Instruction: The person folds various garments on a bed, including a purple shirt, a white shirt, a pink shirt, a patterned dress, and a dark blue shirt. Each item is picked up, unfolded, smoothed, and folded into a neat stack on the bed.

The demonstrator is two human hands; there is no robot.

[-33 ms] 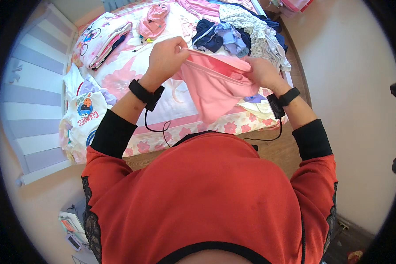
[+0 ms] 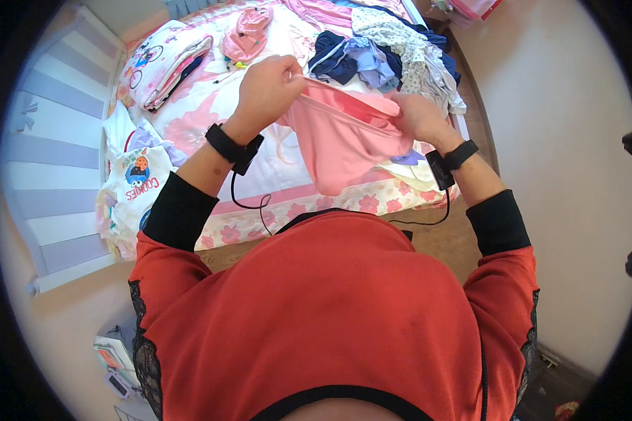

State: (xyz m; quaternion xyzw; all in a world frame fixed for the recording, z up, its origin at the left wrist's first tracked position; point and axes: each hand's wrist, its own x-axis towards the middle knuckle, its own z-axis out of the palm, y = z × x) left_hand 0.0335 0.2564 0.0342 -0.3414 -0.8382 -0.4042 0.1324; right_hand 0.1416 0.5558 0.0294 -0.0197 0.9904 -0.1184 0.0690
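A floral-covered bed (image 2: 189, 130) spans the scene. A clothes heap (image 2: 404, 42) lies at its far right. Over the bed's near part hangs a pink garment (image 2: 337, 147), stretched wide; a folded fabric stack (image 2: 154, 59) sits far left. The left hand (image 2: 270, 88) pinches the garment's left edge between thumb and fingers; the right hand (image 2: 421, 116) grips its right edge, fingertips hidden.

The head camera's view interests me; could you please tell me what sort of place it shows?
Most likely a bedroom, perhaps a child's: there is a flower-patterned bed, a striped white-and-lilac headboard at its left, and heaped clothes on it.
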